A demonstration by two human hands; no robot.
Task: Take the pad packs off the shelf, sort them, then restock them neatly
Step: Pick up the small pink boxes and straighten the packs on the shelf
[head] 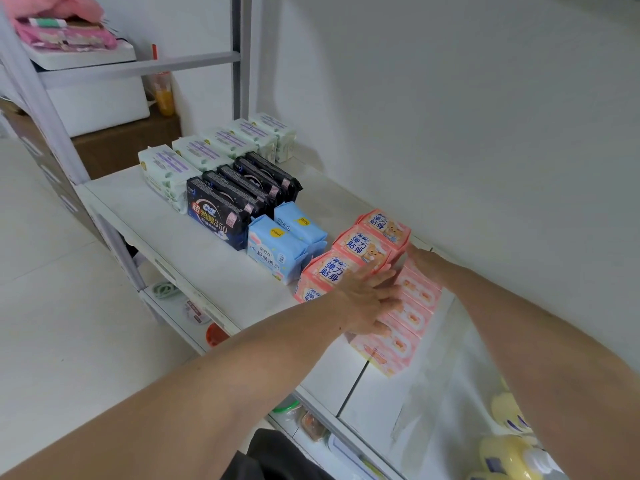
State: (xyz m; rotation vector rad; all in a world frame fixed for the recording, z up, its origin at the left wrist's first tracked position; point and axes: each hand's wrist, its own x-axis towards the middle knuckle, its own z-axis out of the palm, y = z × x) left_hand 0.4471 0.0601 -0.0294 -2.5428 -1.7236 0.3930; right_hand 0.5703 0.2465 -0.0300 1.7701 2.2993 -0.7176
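On the white shelf (207,258) pad packs stand in rows: pale green packs (194,154) at the back left, dark navy packs (239,195) in front of them, two light blue packs (280,244), then orange-pink packs (363,247) and a row of lighter pink packs (398,344). My left hand (370,303) lies flat with fingers spread on the near side of the lighter pink row, touching it. My right hand (426,261) presses the far side of the pink packs by the wall; most of its fingers are hidden behind them.
A white wall runs along the shelf's right side. Grey shelf uprights (239,53) stand at the back. Yellow bottles (512,448) sit at the shelf's near right end. An upper shelf at top left holds pink items (65,32). Lower shelves hold small objects.
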